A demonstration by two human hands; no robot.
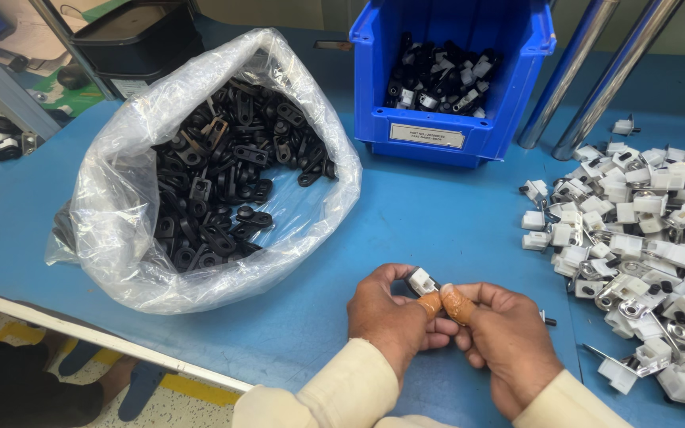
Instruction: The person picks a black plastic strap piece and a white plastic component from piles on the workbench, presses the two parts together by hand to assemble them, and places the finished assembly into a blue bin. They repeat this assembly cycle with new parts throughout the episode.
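In the lower middle of the frame the left hand [394, 317] and the right hand [505, 337] meet above the blue table [438, 214], and together they hold a small white part [422, 280]. The fingers of both hands are curled close around it; the two thumbs, each with an orange cover on the tip, press side by side just below the part, so only its white top with a bit of metal shows. In the left half of the frame stands an open clear plastic bag [120, 198], with its rim rolled down; it is filled with many black links [223, 174], flat pieces with round holes, lying in a loose heap. At the top middle stands a blue bin [453, 119] with a white label on its front wall, and inside it lies a mix of black and white small parts [441, 79]. On the right side of the frame a pile of white parts [644, 238] with metal brackets lies directly on the table, spreading down to the lower right corner, near the right hand but not touching it. In the upper left corner stands a black box [136, 40], beyond the table edge; I cannot tell what is in it. Two shiny metal tubes [588, 71] lean at the upper right.
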